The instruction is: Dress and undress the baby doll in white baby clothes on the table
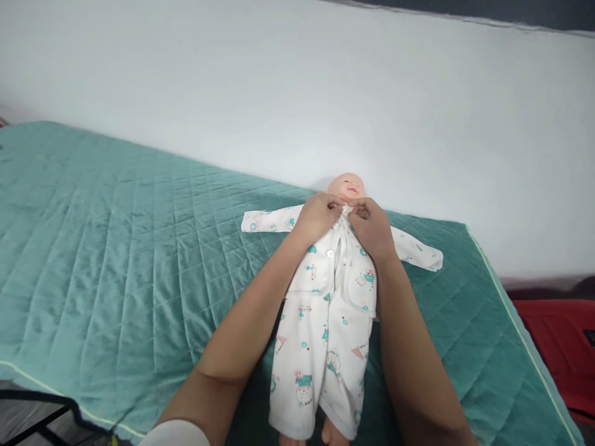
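Note:
A baby doll [348, 184] lies on its back, dressed in a white printed jacket [307, 272] and matching white trousers [302, 365]. The jacket's sleeves stretch out to both sides, and its front hangs apart below the neck, with a button [330, 253] showing on one edge. Just under the doll's chin, my left hand [321, 215] pinches the jacket's collar edge. Close beside it, my right hand [370, 224] pinches the other side of the collar. My fingertips nearly meet there, and they partly hide the fastening at the neck. The doll's bare feet [332, 433] stick out of the trouser legs.
A quilted green cover [139, 248] lies under the doll, with a pale wall [232, 80] behind it. Something red [553, 347] stands beyond the right edge. A black metal frame [41, 402] shows at the lower left.

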`<state>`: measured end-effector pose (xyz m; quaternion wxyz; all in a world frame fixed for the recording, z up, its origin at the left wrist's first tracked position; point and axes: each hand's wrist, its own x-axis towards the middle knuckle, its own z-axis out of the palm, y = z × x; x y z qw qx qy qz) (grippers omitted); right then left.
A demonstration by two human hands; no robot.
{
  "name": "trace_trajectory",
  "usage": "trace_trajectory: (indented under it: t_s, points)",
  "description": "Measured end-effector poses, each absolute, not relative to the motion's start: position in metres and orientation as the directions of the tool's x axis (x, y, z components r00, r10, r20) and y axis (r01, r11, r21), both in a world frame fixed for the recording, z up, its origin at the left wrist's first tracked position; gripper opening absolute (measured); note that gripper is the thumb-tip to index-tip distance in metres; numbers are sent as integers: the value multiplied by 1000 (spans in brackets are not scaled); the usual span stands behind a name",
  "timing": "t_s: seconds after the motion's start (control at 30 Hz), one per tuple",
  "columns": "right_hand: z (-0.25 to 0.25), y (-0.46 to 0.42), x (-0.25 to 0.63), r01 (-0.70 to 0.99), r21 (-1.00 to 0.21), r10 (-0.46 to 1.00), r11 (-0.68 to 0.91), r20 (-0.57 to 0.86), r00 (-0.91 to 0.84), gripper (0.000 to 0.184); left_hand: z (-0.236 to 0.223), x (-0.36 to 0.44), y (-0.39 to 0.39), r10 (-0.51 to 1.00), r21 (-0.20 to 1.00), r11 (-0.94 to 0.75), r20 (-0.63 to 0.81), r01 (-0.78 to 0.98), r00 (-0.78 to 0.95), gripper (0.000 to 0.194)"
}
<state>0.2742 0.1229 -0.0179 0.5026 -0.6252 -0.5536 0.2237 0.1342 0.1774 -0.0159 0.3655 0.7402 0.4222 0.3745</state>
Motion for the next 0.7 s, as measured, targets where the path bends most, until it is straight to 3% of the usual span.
trace_trajectory:
  t_s: [0.23,0.47,0.57,0.7]
  points:
    - [-12,91,264,458,-876,861,154,346,373,11,-17,122,144,880,813,-471,405,341,249,20]
    - [-17,42,237,722,-690,859,54,401,319,22,-26,110,103,833,802,-538,460,259,308,22]
    - [-18,39,237,666,-746,864,26,352,360,19,-30,110,103,841,806,-528,452,268,299,21]
    - [-18,42,247,472,-881,898,39,238,370,20,-31,110,109,851,798,-513,426,316,306,16]
